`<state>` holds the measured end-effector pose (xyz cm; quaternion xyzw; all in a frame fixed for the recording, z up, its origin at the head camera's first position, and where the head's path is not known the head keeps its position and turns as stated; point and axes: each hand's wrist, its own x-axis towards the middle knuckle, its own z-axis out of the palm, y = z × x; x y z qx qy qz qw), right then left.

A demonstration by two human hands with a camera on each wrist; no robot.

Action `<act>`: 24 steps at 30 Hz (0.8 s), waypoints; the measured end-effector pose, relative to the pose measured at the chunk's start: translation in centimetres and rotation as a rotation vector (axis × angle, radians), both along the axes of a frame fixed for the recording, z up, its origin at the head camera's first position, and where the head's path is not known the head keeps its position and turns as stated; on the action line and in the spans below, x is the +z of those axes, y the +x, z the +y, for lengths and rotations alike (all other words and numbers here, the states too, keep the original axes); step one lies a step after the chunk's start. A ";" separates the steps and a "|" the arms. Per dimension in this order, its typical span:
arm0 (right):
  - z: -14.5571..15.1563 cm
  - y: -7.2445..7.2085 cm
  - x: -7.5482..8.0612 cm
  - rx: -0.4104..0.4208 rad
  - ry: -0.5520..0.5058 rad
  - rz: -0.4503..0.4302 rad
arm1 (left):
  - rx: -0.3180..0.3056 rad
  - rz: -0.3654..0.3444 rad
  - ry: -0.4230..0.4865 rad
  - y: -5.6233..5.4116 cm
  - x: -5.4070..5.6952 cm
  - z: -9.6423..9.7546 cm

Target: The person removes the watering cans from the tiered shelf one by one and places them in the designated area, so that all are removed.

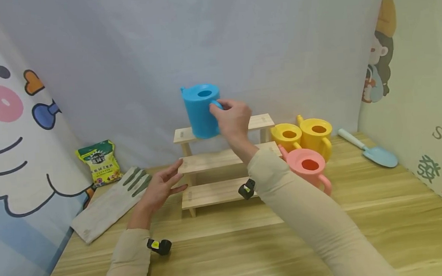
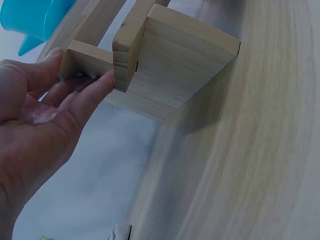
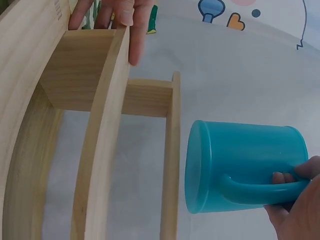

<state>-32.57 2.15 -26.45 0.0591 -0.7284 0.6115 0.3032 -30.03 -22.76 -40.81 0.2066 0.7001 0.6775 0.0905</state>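
My right hand (image 1: 235,117) grips the handle of a blue watering can (image 1: 201,114), which is upright at the top tier of a three-tier wooden stand (image 1: 216,160). In the right wrist view a narrow gap shows between the base of the can (image 3: 245,160) and the top board (image 3: 171,150). My left hand (image 1: 162,187) holds the left end of the stand's middle tier, thumb at the upper edge and fingers below. From the left wrist, the fingers (image 2: 92,97) reach under that board's end.
Right of the stand are two yellow watering cans (image 1: 321,138) and a pink one (image 1: 302,166). A light-blue trowel (image 1: 381,157) lies farther right. At the left are a pair of gloves (image 1: 111,206) and a green-yellow packet (image 1: 100,164). A pale curtain (image 1: 133,67) hangs behind.
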 end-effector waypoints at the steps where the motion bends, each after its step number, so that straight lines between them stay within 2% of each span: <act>1: 0.5 0.1 0.1 -0.001 0.002 0.008 | -0.001 0.001 -0.001 0.0 0.0 0.0; 4: 2.5 0.7 0.2 -0.009 -0.002 0.019 | -0.003 0.002 -0.003 0.0 0.0 0.0; 10: 6.8 2.6 0.5 -0.031 -0.011 -0.065 | 0.005 0.004 -0.005 0.0 -0.1 -0.1; 19: 13.3 5.1 -0.7 -0.085 -0.009 -0.074 | 0.014 0.001 -0.008 -0.2 -0.3 -0.1; 24: 16.3 6.9 -1.1 -0.116 0.026 -0.098 | 0.016 0.004 -0.004 -0.2 -0.3 -0.1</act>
